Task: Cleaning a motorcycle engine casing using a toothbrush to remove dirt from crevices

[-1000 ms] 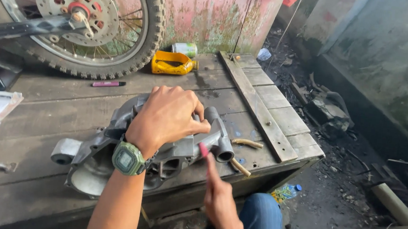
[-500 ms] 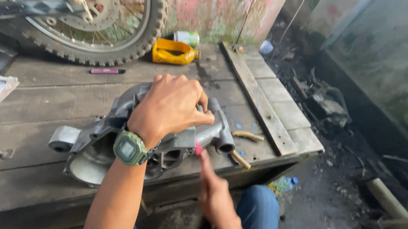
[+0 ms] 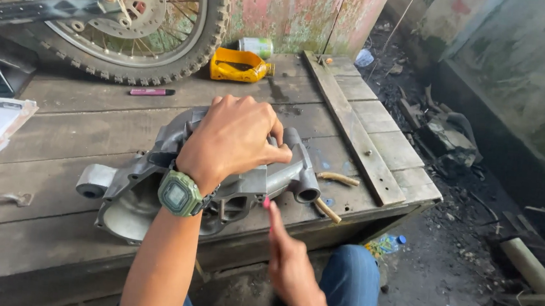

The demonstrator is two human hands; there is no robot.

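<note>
a person's left hand (image 3: 238, 138) presses flat over a grey metal engine casing (image 3: 155, 189) lying on a worn wooden bench (image 3: 63, 125), gripping its top. the right hand (image 3: 290, 263), blurred at the bench edge, pinches a small pink-tipped tool (image 3: 266, 202) near the casing's tube end. work on the casing looks underway, nothing visibly removed.

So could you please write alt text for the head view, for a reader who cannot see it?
A person's left hand, a green watch on its wrist, grips a grey cast-metal engine casing lying on a worn wooden workbench. The right hand hovers at the bench's front edge. Behind stand a motorcycle wheel and a yellow bottle.
</note>
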